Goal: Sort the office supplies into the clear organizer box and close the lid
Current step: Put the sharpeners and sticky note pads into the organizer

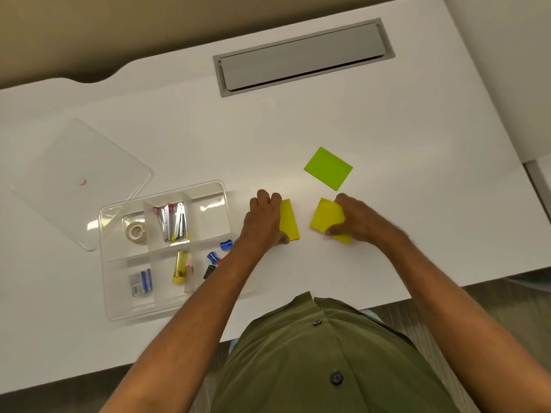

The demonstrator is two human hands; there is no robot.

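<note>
The fingers of the left hand (264, 217) curl over the left edge of a yellow pad of sticky notes (289, 220) lying flat on the desk (387, 129), thumb at its near corner, gripping it. The fingers of the right hand (354, 219) close around the right side of a second yellow pad (326, 217), which is tilted with one corner lifted toward the camera. The two pads sit near each other, apart, with bare desk between them. Just beyond the right hand lies a green pad (328, 168), untouched.

To the left of the left hand stands the clear organizer box (110, 263), open. Its back row holds a roll of tape (135, 231) and, in the next compartment, staplers (173, 222); the back right compartment is bare. The front row holds a small box of staples (140, 282), a yellow highlighter (180, 266) beside a pale eraser-like piece, and blue sharpeners (213, 257) partly hidden by the left forearm. The clear lid (74, 162) lies flat on the desk behind the box, its near corner tucked at the box's back left corner. A grey cable hatch (304, 56) is set into the far desk.
</note>
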